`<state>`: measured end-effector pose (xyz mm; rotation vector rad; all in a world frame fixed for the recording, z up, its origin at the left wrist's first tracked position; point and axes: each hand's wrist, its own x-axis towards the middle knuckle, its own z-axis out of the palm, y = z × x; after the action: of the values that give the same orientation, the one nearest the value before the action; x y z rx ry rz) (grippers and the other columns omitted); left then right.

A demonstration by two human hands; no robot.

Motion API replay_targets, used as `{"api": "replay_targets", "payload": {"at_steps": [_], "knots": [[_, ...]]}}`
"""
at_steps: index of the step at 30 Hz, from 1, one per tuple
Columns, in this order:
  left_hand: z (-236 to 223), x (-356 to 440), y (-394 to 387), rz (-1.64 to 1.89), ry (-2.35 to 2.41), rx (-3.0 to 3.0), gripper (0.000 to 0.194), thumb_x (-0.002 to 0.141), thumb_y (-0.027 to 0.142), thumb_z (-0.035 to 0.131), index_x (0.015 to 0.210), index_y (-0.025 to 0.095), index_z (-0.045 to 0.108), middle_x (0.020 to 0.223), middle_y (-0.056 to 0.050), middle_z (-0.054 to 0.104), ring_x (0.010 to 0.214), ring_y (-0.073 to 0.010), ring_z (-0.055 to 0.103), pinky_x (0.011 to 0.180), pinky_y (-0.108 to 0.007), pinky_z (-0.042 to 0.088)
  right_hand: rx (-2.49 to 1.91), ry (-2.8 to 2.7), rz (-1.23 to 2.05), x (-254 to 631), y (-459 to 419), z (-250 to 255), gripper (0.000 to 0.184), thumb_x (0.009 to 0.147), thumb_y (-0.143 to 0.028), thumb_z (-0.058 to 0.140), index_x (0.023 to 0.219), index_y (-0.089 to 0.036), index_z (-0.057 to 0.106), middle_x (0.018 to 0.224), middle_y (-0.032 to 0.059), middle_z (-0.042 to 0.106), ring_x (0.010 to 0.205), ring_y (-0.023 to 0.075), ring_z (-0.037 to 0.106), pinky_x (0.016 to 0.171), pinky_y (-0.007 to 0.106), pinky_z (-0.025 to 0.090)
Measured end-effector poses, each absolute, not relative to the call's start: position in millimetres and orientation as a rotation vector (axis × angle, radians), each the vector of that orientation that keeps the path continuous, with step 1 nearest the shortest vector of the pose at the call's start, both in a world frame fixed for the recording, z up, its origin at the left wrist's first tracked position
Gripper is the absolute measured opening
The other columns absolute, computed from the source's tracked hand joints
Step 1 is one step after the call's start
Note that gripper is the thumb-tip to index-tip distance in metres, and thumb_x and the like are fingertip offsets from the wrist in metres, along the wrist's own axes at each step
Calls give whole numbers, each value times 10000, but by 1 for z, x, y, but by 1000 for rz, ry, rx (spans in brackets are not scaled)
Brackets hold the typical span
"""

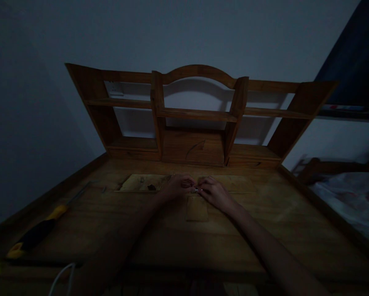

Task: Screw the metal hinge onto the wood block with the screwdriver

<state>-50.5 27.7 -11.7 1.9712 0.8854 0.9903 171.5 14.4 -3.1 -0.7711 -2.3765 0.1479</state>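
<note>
My left hand (178, 186) and my right hand (214, 192) meet over the middle of a wooden desk (258, 222), fingers curled and pinched together. Between the fingertips a small shiny metal piece (198, 190) glints; it is too small and dim to name. Under the hands lie a long flat wooden board (141, 182) and a small upright wooden piece (197, 208) in front of it. A small dark object (151, 187) rests on the board left of my left hand.
A yellow and black screwdriver (39, 230) lies at the desk's left edge. A white cable (61, 277) curls at the front left. A wooden shelf unit (197, 119) stands at the back against the wall. A bed (347, 197) is at the right. The room is dim.
</note>
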Motion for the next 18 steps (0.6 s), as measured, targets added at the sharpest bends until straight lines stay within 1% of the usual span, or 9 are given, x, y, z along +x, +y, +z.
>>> {"api": "replay_targets", "payload": {"at_steps": [2,4,10,14,16,18], "knots": [[-10,-52,28,1013,919,2018,218,779,333,722,922,170,702,943,-49,678,867,-159,655,807,-274,538,-772,-2380,146,172,15,-4,137,908,-228,570,947,-220,701,1011,66,625,993,187,578,887,335,467],[-10,-53,28,1017,939,2064,193,795,330,709,908,173,713,917,-47,667,845,-154,647,778,-261,533,-778,-2379,144,172,15,-4,132,902,-226,579,954,-221,700,1011,65,627,998,189,578,891,336,466],[-14,-54,32,998,875,2035,208,828,324,668,939,149,686,888,-52,676,821,-150,651,781,-270,535,-786,-2403,120,170,11,1,183,904,-246,575,1059,-230,673,1055,76,634,1033,201,581,897,339,473],[-22,-52,36,1041,865,2009,223,794,306,689,952,153,655,860,-35,676,811,-143,647,764,-265,539,-829,-2402,104,170,7,4,229,923,-264,536,1134,-219,611,1065,79,647,1017,207,599,890,357,487],[-22,-50,37,1046,883,1990,209,783,284,687,940,149,658,887,-42,678,819,-141,642,765,-258,534,-874,-2359,101,173,5,6,286,934,-255,506,1212,-222,560,1088,74,646,1004,201,610,883,353,496],[-20,-47,36,1029,894,1947,187,783,261,675,924,139,664,903,-51,684,823,-145,642,775,-261,529,-933,-2328,24,174,1,14,347,936,-250,489,1281,-221,511,1112,81,642,995,209,616,878,364,499]]}}
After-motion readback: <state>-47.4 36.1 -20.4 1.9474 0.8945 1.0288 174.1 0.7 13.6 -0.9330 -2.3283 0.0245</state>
